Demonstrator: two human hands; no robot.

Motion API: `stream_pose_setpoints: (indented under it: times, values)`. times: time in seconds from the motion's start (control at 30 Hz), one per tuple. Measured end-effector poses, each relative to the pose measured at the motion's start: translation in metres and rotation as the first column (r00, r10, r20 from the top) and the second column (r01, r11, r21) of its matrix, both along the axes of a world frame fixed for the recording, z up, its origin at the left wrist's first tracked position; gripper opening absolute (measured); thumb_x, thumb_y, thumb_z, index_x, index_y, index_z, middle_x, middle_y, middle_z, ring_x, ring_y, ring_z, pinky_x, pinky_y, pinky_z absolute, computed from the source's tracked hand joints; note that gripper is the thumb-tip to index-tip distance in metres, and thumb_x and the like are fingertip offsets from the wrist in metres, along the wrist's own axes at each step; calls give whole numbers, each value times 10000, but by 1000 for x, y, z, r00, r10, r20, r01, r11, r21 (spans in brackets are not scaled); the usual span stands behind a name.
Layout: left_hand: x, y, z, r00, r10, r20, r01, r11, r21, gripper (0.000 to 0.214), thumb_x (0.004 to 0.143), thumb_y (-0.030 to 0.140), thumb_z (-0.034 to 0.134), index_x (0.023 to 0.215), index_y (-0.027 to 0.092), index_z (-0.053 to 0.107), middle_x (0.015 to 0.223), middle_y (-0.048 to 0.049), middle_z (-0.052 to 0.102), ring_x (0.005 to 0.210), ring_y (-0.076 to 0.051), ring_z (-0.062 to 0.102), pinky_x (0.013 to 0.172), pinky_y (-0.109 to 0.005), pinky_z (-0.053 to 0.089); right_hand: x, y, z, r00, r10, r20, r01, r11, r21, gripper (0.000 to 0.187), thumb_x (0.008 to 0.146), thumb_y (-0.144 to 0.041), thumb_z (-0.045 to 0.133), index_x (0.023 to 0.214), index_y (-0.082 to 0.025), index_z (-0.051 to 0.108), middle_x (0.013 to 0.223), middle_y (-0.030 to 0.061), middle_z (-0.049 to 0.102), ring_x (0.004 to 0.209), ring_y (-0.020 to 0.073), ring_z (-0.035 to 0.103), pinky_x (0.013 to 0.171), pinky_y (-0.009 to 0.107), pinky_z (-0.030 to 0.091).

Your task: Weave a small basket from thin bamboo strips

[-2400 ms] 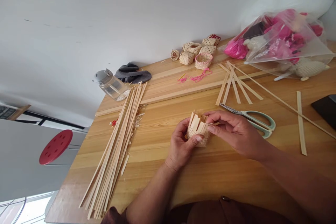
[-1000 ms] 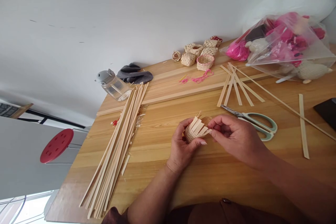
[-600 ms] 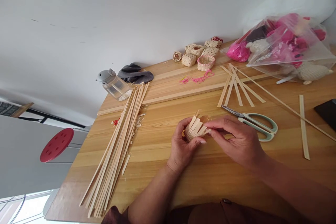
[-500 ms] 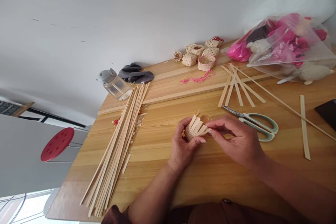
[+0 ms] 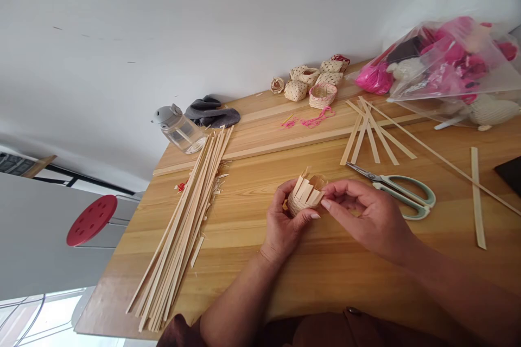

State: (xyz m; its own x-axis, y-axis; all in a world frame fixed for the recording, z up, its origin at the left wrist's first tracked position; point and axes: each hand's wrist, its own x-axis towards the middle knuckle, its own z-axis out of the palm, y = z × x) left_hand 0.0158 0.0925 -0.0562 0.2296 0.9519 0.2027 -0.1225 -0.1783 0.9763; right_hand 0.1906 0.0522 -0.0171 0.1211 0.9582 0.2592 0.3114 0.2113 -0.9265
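While the left hand (image 5: pixel 286 227) gripped a small pale woven bamboo basket (image 5: pixel 304 203) in its curled fingers, the right hand (image 5: pixel 368 222) hung loose just beside it, holding nothing. Looked like the rim stage, so the flat upright strips (image 5: pixel 303 188) probably needed folding down next.

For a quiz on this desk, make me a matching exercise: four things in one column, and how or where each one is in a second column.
Things
1. Pale green-handled scissors
2. Unfinished woven basket
3. Clear plastic bag
4. Grey cloth

Places and states
A. Crumpled beside a clear jar with a grey lid
B. Lying on the table near the right hand
C. Bulging with pink contents at the table's far end
D. Held in the left hand, strips standing up

Right pairs: 1-B, 2-D, 3-C, 4-A
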Motion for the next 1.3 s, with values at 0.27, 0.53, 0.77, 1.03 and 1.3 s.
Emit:
stream_pose_setpoints:
  times: [0.27,0.53,0.77,1.03,1.3]
  values:
    - [-1,-2,2,1000,-13,-7,13,1000,-20,665,691,446,919,1244,220,626,1227,-90,679,1141,-250,639,955,-329,531,0,0,1,1000,-27,6,28,997,-74,114,859,-331,733,924,-238,717,860,26,765,746,193,738,651,295,606]
    - [-3,-3,2,998,-58,-25,57,998,-31,684,724,456,895,1295,229,595,1278,-102,660,1156,-264,636,933,-338,550,4,1,10,996,55,69,-49,995,-84,130,902,-353,699,865,-238,746,769,0,764,640,169,684,603,287,549]
    - [-5,-8,11,989,-146,0,145,984,-100,559,882,382,761,1379,243,547,1385,-96,636,1234,-248,619,1033,-358,514,5,0,12,997,69,38,-66,995,-74,146,913,-327,692,799,-237,700,724,-15,721,642,164,660,604,279,539]
    - [-2,-9,9,990,-134,52,140,978,-152,561,871,390,771,1362,232,551,1383,-92,645,1242,-242,620,1079,-368,488,2,-4,15,989,39,143,-47,998,47,103,927,-249,658,827,-245,682,758,-5,740,682,172,695,623,284,552]
    - [-4,-8,12,996,-66,-66,66,998,-12,530,887,362,756,1358,216,563,1363,-112,647,1251,-272,613,1091,-405,490,1,-9,13,937,-64,344,-42,955,292,108,943,-176,657,958,-278,690,887,14,784,783,206,741,721,342,564]
